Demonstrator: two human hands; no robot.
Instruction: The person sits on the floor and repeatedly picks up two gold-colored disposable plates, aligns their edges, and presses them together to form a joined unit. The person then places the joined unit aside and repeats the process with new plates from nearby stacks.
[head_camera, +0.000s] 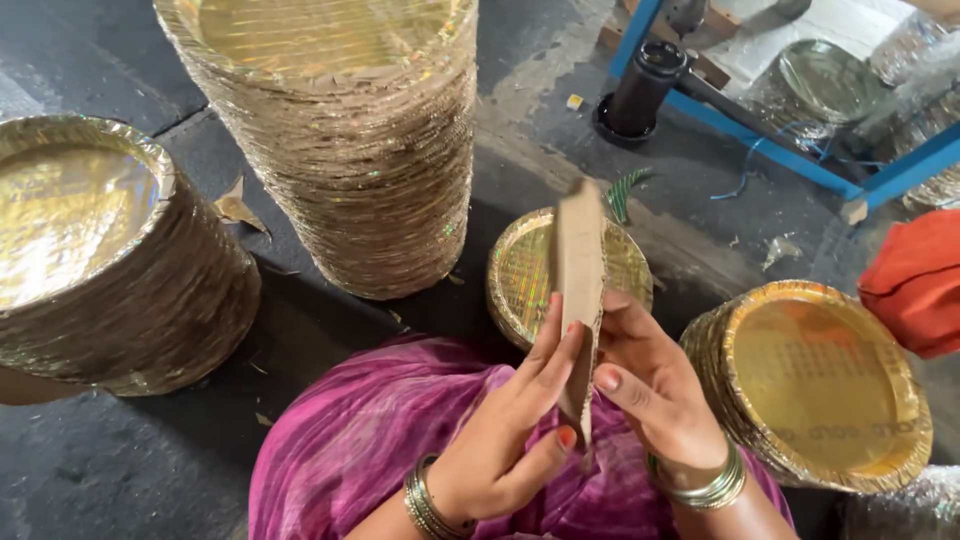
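Two hands at lower centre pinch one plate (578, 270) held on edge, brown back showing: left hand (505, 430) grips its lower rim with fingers up the side, right hand (655, 385) clasps the other face. Bangles on both wrists; purple cloth (360, 440) below. Just behind, a small gold plate pile (525, 270); a tilted pile (815, 385) at lower right. Left edge: broad stack (110, 260). Upper centre: tall stack (350, 140). Upper right: blue frame (760, 130).

A tall plate stack (340, 140) stands on the floor (100, 460) between a lower stack (100, 250) at left and a frame (790, 150) at right; a leaning pile (810, 385) lies nearer, right.
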